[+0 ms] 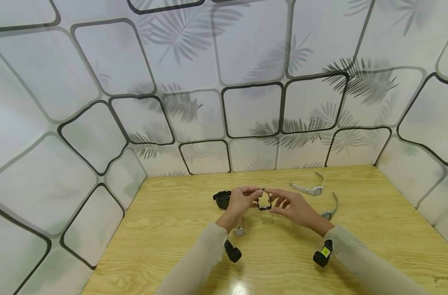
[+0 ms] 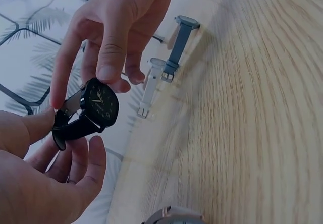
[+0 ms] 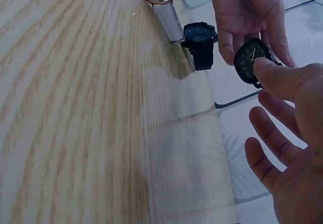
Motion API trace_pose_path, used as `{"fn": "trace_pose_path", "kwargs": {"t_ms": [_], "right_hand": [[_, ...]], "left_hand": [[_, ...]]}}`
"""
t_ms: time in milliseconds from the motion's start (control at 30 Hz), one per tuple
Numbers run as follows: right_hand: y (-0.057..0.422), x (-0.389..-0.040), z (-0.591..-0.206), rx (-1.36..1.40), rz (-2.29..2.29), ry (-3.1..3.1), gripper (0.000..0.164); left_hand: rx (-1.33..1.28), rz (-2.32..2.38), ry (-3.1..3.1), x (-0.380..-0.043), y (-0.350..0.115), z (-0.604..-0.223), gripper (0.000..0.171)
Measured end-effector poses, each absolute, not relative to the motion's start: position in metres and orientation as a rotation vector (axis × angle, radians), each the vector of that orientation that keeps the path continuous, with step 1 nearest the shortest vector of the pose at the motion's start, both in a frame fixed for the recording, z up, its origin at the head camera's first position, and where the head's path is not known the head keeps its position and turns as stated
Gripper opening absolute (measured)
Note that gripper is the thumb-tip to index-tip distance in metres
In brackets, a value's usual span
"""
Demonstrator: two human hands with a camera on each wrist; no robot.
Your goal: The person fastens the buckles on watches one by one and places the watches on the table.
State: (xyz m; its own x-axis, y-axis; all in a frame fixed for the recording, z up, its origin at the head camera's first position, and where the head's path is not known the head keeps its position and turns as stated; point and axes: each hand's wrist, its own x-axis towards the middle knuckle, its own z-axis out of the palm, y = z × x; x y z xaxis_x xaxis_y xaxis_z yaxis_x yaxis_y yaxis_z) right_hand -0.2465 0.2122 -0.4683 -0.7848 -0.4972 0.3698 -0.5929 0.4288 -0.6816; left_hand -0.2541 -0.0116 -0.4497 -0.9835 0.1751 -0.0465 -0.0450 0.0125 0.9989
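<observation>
Between both hands, raised over the wooden table, is a black wristwatch with a dark dial and pale hands. Its strap forms a loop, seen edge-on in the head view. My left hand pinches the strap between thumb and fingers. My right hand grips the case, its thumb pressed against the dial's edge in the right wrist view and the other fingers spread apart. Just past my left hand lies a second black watch. A rose-gold-rimmed watch with a pale strap rests below my left wrist.
On the right side of the table lie a white watch and a grey-blue-strapped watch, the latter partly behind my right wrist in the head view. Patterned fabric walls enclose the table at the back and sides.
</observation>
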Motion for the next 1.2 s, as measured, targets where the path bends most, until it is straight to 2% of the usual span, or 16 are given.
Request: {"fn": "trace_pose_path", "kwargs": {"t_ms": [433, 733, 867, 1200], "right_hand": [[0.22, -0.254, -0.462, 0.941, 1.418, -2.6, 0.058], [0.221, -0.255, -0.459, 0.998, 1.52, -2.628, 0.062], [0.219, -0.256, -0.46, 0.979, 1.522, -2.662, 0.066], [0.216, -0.256, -0.46, 0.956, 1.486, -2.7, 0.061]], "left_hand": [[0.697, 1.625, 2.352, -0.25, -0.028, -0.447, 0.076], [0.79, 1.495, 2.514, -0.25, -0.031, -0.453, 0.063], [0.782, 1.484, 2.528, -0.249, -0.032, -0.454, 0.063], [0.783, 1.455, 2.546, -0.25, -0.036, -0.457, 0.06]]}}
